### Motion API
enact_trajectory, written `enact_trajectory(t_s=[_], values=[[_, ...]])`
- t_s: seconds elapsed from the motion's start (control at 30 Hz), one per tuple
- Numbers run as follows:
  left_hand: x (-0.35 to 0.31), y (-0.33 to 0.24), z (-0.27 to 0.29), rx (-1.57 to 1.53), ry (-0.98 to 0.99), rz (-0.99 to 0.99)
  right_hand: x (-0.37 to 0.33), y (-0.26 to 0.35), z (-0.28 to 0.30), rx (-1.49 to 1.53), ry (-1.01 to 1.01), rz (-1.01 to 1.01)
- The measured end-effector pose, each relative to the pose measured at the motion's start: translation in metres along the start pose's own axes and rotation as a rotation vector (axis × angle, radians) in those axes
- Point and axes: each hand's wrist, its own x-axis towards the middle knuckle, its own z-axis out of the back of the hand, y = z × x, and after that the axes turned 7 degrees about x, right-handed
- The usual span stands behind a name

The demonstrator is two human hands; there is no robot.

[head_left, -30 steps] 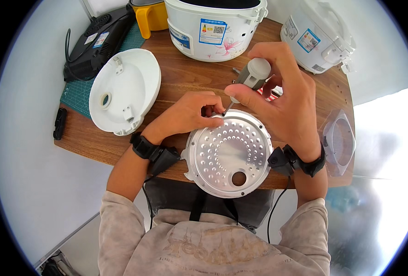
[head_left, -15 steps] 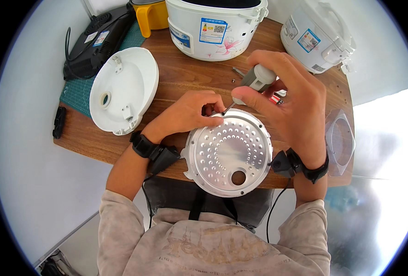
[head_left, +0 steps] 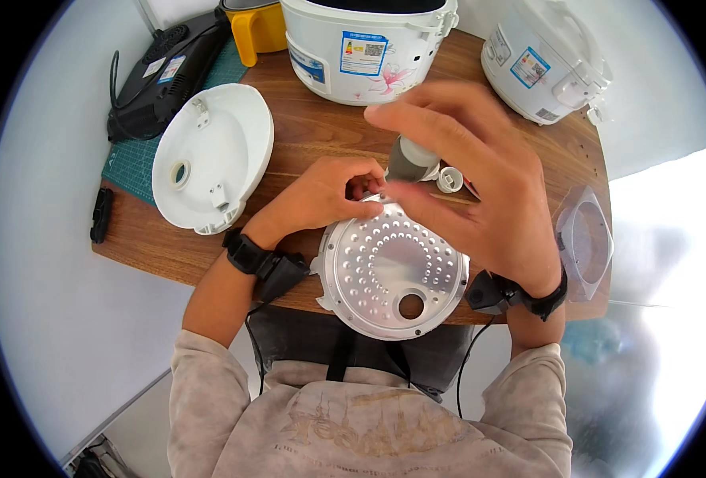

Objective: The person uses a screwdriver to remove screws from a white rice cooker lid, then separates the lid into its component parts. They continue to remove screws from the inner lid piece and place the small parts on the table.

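A round silver metal plate (head_left: pixel 397 267) with dimples and one large hole lies at the table's near edge. My left hand (head_left: pixel 329 191) is closed at its far rim, thumb on the face and fingers curled by the edge; a small dark screw shows beside the fingertips. Over the plate's far right side my right hand (head_left: pixel 480 183) is open, thumb and fingers spread wide and slightly blurred. Between them, lower down, a grey screwdriver handle (head_left: pixel 409 159) is visible, apart from the fingers. The right hand hides part of the plate and the screwdriver's tip.
A white lid shell (head_left: pixel 217 159) rests at left on a green cutting mat (head_left: pixel 130 167). Behind are a black appliance (head_left: pixel 158 80), a yellow-handled container (head_left: pixel 247 40) and two white rice cookers (head_left: pixel 361 56) (head_left: pixel 540 64). A clear plastic part (head_left: pixel 584 247) lies at the right edge.
My right hand has let go of the screwdriver, and its fingers have spread and moved left. The handle now sits lower and further left. My left hand has stayed at the rim.
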Motion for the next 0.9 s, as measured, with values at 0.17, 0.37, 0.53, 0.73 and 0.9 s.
enact_trajectory(t_s=[0.17,0.37,0.53,0.73,0.9], values=[[0.003,-0.012,0.005,0.024,0.065,0.038,-0.004,-0.002,0.013,-0.122,-0.006,-0.128],[0.002,-0.014,0.008,0.0,0.095,0.085,-0.001,-0.005,0.004,0.147,-0.097,-0.227],[0.0,-0.01,0.003,-0.063,0.046,0.048,0.0,-0.011,0.009,-0.069,-0.064,0.014],[0.002,-0.011,0.006,0.005,0.075,0.045,-0.001,-0.013,0.003,0.183,-0.162,-0.053],[0.001,-0.013,0.006,-0.005,0.08,0.052,-0.001,-0.011,0.009,0.105,-0.048,-0.002]])
